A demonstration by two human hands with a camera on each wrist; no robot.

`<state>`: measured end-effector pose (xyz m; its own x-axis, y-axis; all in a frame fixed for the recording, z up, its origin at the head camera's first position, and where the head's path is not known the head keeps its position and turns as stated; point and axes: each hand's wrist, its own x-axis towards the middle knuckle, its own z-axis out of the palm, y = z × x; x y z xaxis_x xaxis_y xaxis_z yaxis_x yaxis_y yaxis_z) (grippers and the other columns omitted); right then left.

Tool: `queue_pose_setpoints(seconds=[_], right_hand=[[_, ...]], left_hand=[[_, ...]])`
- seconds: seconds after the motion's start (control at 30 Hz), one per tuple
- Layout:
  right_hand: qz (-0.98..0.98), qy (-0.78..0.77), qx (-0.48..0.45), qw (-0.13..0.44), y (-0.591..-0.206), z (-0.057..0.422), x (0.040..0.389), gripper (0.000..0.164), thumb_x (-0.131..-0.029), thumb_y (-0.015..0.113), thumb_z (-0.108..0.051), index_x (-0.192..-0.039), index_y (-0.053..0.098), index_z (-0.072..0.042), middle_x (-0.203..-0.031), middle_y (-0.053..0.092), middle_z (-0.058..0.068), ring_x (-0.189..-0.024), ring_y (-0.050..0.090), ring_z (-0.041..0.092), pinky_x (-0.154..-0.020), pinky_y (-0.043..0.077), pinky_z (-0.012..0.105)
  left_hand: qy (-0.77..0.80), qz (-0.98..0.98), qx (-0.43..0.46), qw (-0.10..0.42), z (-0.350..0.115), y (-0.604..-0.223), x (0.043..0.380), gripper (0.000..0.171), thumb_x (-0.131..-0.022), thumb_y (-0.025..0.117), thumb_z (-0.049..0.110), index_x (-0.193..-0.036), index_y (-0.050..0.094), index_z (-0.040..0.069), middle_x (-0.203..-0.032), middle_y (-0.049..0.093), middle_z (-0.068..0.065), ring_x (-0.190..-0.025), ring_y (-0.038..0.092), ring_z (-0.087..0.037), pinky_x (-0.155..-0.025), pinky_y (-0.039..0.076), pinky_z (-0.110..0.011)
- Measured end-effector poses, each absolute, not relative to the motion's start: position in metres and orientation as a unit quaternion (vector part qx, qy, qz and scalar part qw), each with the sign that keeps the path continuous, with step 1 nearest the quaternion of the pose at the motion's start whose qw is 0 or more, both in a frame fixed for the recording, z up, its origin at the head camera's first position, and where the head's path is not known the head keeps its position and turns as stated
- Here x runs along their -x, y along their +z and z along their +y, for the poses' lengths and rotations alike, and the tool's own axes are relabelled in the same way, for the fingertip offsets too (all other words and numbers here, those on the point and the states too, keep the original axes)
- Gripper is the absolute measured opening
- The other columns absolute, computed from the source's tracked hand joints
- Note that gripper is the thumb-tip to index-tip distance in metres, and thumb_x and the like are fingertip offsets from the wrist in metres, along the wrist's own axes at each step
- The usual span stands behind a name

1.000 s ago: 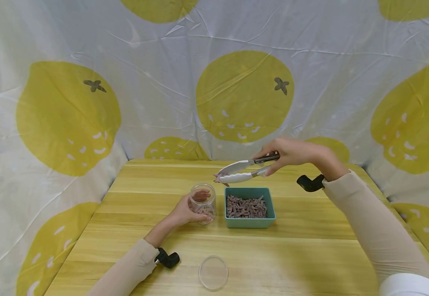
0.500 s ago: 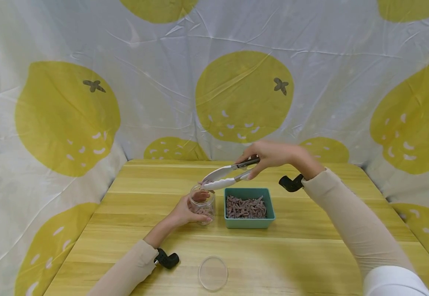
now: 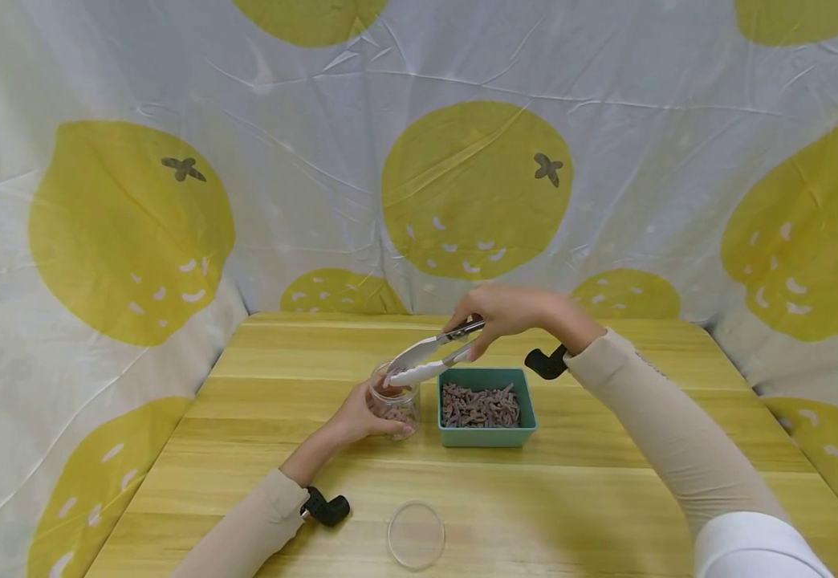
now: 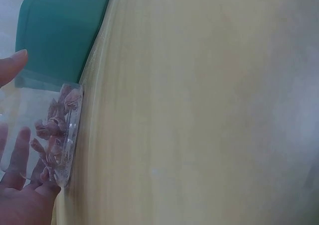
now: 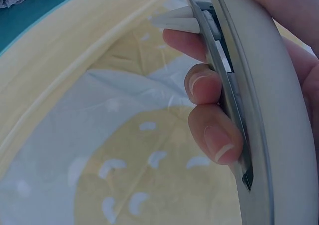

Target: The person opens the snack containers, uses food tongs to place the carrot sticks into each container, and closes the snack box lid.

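Observation:
My left hand (image 3: 354,416) curls round a clear jar (image 3: 399,401) that stands upright on the table. Through its wall, in the left wrist view, several brownish-pink strips (image 4: 52,128) show at the bottom. My right hand (image 3: 502,311) grips a pair of tongs (image 3: 429,359) with white tips and metal handles. Those tips point down into the jar's mouth, with a little of a strip showing at them. In the right wrist view, fingers (image 5: 214,133) wrap the tongs' handle (image 5: 279,115). Just right of the jar sits a teal box (image 3: 487,436), holding a heap of the same strips (image 3: 480,405).
A round clear lid (image 3: 416,535) lies flat near the table's front edge. The wooden table (image 3: 571,506) ends at a lemon-print cloth (image 3: 318,185) behind it and at both sides.
My right hand has carried the tongs left and down from above the box's back left corner into the jar's mouth. My left hand and the jar have stayed put.

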<state>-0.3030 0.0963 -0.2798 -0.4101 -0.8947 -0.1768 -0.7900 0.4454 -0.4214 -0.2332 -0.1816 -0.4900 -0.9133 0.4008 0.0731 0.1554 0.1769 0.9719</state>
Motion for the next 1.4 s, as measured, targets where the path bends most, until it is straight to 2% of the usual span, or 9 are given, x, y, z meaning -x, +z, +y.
queue_pose_setpoints(seconds=[0.23,0.53,0.77,0.9,1.13,1.4], right_hand=[[0.840,-0.118,0.495,0.187,-0.275,0.087,0.297,0.051,-0.084,0.083,-0.019,-0.129,0.066,-0.004,-0.118,0.070,0.006,-0.108,0.063,0.021,-0.089,0.052,0.036],[0.853,-0.086,0.481,0.183,-0.270,0.075,0.292,0.049,-0.083,0.083,-0.018,-0.128,0.068,-0.005,-0.117,0.069,0.006,-0.106,0.064,0.019,-0.087,0.053,0.034],[0.856,-0.070,0.479,0.182,-0.271,0.068,0.289,0.049,-0.083,0.083,-0.018,-0.129,0.067,-0.005,-0.121,0.069,0.005,-0.108,0.064,0.020,-0.090,0.052,0.034],[0.857,-0.067,0.476,0.184,-0.273,0.067,0.289,0.051,-0.083,0.084,-0.020,-0.129,0.067,-0.006,-0.121,0.069,0.005,-0.108,0.064,0.020,-0.090,0.053,0.033],[0.858,-0.072,0.475,0.181,-0.274,0.067,0.289,0.052,-0.082,0.084,-0.020,-0.129,0.067,-0.006,-0.122,0.068,0.005,-0.108,0.064,0.019,-0.090,0.053,0.034],[0.848,-0.095,0.489,0.179,-0.272,0.073,0.290,0.052,-0.080,0.086,-0.017,-0.128,0.067,-0.003,-0.120,0.068,0.008,-0.109,0.063,0.022,-0.091,0.053,0.036]], left_hand=[[0.614,0.762,-0.181,0.100,-0.181,-0.489,0.233,0.077,-0.071,0.088,-0.003,-0.138,0.051,0.002,-0.129,0.063,-0.017,-0.121,0.054,-0.027,-0.097,0.045,-0.023],[0.617,0.761,-0.173,0.103,-0.182,-0.490,0.234,0.080,-0.070,0.089,-0.002,-0.140,0.051,0.005,-0.130,0.062,-0.013,-0.121,0.055,-0.024,-0.099,0.044,-0.025],[0.607,0.768,-0.175,0.104,-0.183,-0.492,0.233,0.076,-0.072,0.089,0.000,-0.138,0.051,0.001,-0.128,0.062,-0.012,-0.118,0.057,-0.022,-0.102,0.045,-0.033],[0.604,0.772,-0.172,0.101,-0.183,-0.492,0.233,0.077,-0.072,0.089,0.001,-0.139,0.051,0.001,-0.128,0.062,-0.014,-0.119,0.057,-0.025,-0.103,0.044,-0.038],[0.612,0.767,-0.170,0.096,-0.182,-0.493,0.234,0.084,-0.071,0.089,-0.002,-0.144,0.049,0.007,-0.132,0.060,-0.016,-0.120,0.055,-0.024,-0.099,0.045,-0.027],[0.618,0.760,-0.179,0.095,-0.182,-0.493,0.235,0.084,-0.070,0.089,-0.003,-0.143,0.050,0.008,-0.131,0.060,-0.013,-0.117,0.056,-0.023,-0.095,0.048,-0.029]])
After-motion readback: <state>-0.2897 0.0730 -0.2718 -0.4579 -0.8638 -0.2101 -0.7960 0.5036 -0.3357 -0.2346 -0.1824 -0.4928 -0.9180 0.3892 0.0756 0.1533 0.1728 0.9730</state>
